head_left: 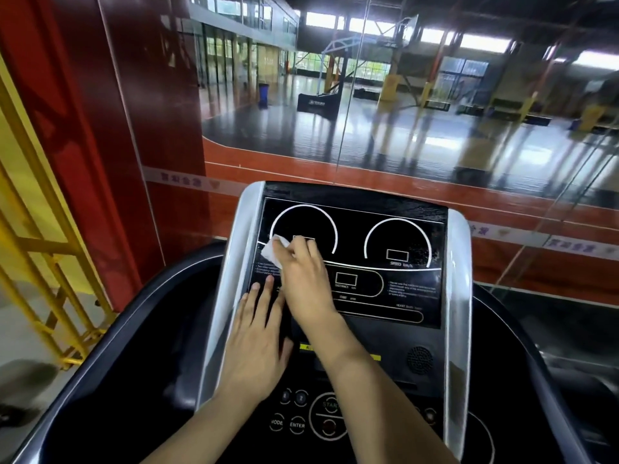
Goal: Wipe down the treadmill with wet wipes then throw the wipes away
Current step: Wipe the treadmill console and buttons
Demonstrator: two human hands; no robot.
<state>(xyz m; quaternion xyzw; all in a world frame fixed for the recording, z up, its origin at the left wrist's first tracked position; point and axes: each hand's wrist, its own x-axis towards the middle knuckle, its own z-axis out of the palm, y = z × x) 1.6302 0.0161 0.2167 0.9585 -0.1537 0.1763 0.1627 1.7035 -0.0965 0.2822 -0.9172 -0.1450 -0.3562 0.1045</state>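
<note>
My left hand [256, 333] is nearest, lying flat and open on the lower left of the treadmill console [351, 296], fingers spread, gripping nothing, just bracing me. Crossing over it, my right hand [303, 272] is closed around a white wet wipe [273, 251], which bunches out past my fingertips and presses on the black display panel [395, 209] at the lower edge of the left dial ring [330, 226]. So I'm in the wiping step, and early in it by my reckoning: the wipe sits at the far left, with the right dial ring [370, 236], the text blocks and the START button [330, 405] below all left to cover. Next move, I'd say, is a sweep rightward across the glass, keeping light pressure so I don't trigger anything, then down over the keys and the silver side rail [457, 296]. As for containers, through the glass wall a blue bin [264, 93] stands well away on the court floor; I can't tell what's inside, and no wipe packet shows anywhere
</note>
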